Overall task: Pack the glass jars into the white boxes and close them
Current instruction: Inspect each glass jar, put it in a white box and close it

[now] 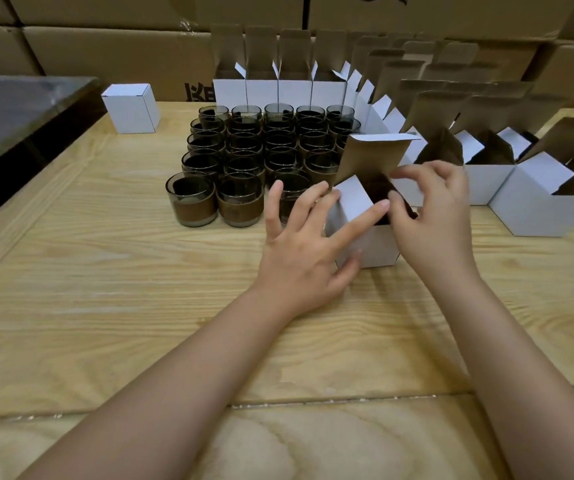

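Just beyond the two wrists, on the pale wooden surface (105,278), stands the white box (370,245) being worked on, between both grips and touched by each. Its tall lid flap (372,159) stands upright on the far side, brown face toward the camera. The left grip (299,258) is spread wide with straight fingers: the forefinger lies across the small side flap (349,199), its tip reaching the mouth of the box, and the thumb rests low against the near wall. The right grip (434,220) hangs over the box's right rim with fingers curled and the thumb tip meeting the left forefinger; whether it pinches a flap there or only touches it cannot be told. The inside of the box is dark, and whether a jar sits in it is unclear. To the left of the left grip, and beyond it, the glass jars (244,150) stand in close rows, each with a brown band, the nearest one partly hidden behind the left fingers. Beyond the jars a line of open boxes (278,90) curves round to the right of the right grip, lids raised. Far to the left of the left grip sits one closed box (131,107). Brown cartons (105,46) are stacked behind everything.
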A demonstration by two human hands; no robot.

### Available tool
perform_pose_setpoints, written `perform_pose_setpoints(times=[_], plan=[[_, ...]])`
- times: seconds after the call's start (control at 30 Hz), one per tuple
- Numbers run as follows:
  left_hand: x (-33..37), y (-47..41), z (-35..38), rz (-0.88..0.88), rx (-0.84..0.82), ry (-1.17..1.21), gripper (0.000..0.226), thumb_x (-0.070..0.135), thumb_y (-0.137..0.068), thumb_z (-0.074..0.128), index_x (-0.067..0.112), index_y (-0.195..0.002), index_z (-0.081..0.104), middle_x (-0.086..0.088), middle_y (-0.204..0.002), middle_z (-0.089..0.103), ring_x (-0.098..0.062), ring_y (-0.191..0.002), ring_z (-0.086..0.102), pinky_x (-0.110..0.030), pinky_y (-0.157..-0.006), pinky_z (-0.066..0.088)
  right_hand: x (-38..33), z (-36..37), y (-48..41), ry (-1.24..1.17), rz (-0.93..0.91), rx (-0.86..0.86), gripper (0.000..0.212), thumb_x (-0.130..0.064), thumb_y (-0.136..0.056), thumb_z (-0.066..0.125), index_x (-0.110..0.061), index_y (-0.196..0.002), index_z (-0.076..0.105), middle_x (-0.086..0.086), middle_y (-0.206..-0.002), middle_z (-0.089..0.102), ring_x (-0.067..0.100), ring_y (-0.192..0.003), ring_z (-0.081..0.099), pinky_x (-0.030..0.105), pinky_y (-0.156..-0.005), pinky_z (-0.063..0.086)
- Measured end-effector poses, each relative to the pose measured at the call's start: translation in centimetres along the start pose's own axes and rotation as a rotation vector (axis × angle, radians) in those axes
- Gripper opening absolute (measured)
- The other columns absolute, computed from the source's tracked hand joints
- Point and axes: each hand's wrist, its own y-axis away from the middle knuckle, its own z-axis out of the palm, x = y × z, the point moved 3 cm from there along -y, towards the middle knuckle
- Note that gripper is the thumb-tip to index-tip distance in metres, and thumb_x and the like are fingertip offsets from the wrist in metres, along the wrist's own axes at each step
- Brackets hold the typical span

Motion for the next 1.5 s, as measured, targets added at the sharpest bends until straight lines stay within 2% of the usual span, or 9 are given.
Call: perform_pose_setpoints(times=[0.3,0.43,0.53,0.63,0.83,1.03,1.23,1.33,1.5], plan=[[0.1,0.0,-0.2,-0.032,0.003,0.021,0.048,0.035,-0.089,0.055,0.008,-0.128,0.059,0.003,-0.102,0.072,-0.016,-0.130,0.051,-0.053,-0.114,0.001,1.6,-0.8,0.3,-0.037,0.026,-0.038,0.060,-0.004,-0.086,0.045,-0.032,-0.139,0.045,-0.006,-0.119,0.052,0.001,-0.071,0.046,0.029,-0.079,0.041],[0.1,-0.1,-0.3,-0.054,0.019,0.028,0.043,0.035,-0.088,0.058,0.000,-0.112,0.064,0.001,-0.099,0.071,-0.016,-0.129,0.051,-0.054,-0.113,0.005,2.3,-1.7,-0.1,-0.162,0.158,-0.036,0.062,-0.008,-0.082,0.049,-0.034,-0.138,0.049,-0.009,-0.121,0.060,0.002,-0.082,0.052,0.039,-0.093,0.049],[0.0,-0.1,-0.4,-0.062,0.030,0.011,0.038,0.037,-0.086,0.060,0.005,-0.104,0.067,-0.003,-0.098,0.069,-0.024,-0.118,0.060,-0.049,-0.113,0.012,2.7,-2.1,-0.3,-0.351,0.251,-0.063,0.061,-0.018,-0.072,0.050,-0.042,-0.128,0.054,-0.021,-0.100,0.064,0.012,-0.096,0.061,0.038,-0.090,0.053],[0.0,-0.2,-0.5,-0.054,0.045,-0.017,0.036,0.037,-0.084,0.061,0.006,-0.100,0.069,-0.012,-0.098,0.065,-0.034,-0.100,0.062,-0.046,-0.108,0.030,3.7,-2.8,-0.7,-0.479,0.313,-0.052,0.061,-0.019,-0.067,0.049,-0.043,-0.121,0.060,-0.021,-0.080,0.061,0.002,-0.073,0.056,0.025,-0.073,0.050],[0.7,-0.3,-0.2,-0.018,-0.064,0.111,0.044,0.032,-0.088,0.059,-0.004,-0.114,0.063,-0.022,-0.122,0.061,-0.036,-0.117,0.057,-0.045,-0.103,0.044,3.2,-2.8,-0.5,-0.430,0.198,-0.002,0.035,-0.011,-0.071,0.044,-0.045,-0.079,0.052,-0.009,-0.083,0.055,0.012,-0.084,0.051,0.034,-0.073,0.042],[1.8,0.3,0.0,-0.003,-0.209,0.174,0.050,0.040,-0.092,0.053,0.026,-0.140,0.050,-0.028,-0.135,0.046,-0.038,-0.119,0.053,-0.042,-0.094,0.048,4.2,-2.5,-1.2,-0.543,0.323,-0.132,0.055,-0.003,-0.087,0.038,-0.040,-0.123,0.059,-0.012,-0.095,0.063,0.004,-0.085,0.060,0.021,-0.075,0.047],[2.2,0.5,0.4,-0.024,-0.305,0.308,0.060,0.036,-0.090,0.061,0.027,-0.145,0.041,-0.027,-0.152,0.022,-0.034,-0.121,0.054,-0.039,-0.080,0.055,4.4,-2.8,-1.2,-0.734,0.487,-0.268,0.053,0.001,-0.089,0.035,-0.025,-0.127,0.061,0.000,-0.117,0.066,0.013,-0.098,0.064,0.019,-0.077,0.050],[2.0,0.4,0.5,-0.018,-0.283,0.331,0.059,0.032,-0.090,0.062,0.028,-0.145,0.041,-0.025,-0.157,0.012,-0.030,-0.116,0.058,-0.034,-0.072,0.055,3.4,-3.1,-0.9,-0.477,0.367,-0.203,0.048,-0.004,-0.093,0.046,-0.024,-0.135,0.054,0.000,-0.130,0.056,0.014,-0.111,0.056,0.019,-0.087,0.044],[1.8,0.3,0.2,0.030,-0.195,0.399,0.060,0.023,-0.085,0.067,0.017,-0.141,0.048,-0.028,-0.152,0.025,-0.033,-0.109,0.059,-0.038,-0.076,0.054,-4.0,-4.5,0.4,0.173,-0.386,0.349,0.031,-0.003,-0.086,0.054,-0.005,-0.115,0.065,0.021,-0.117,0.055,0.036,-0.108,0.052,0.024,-0.090,0.038]])
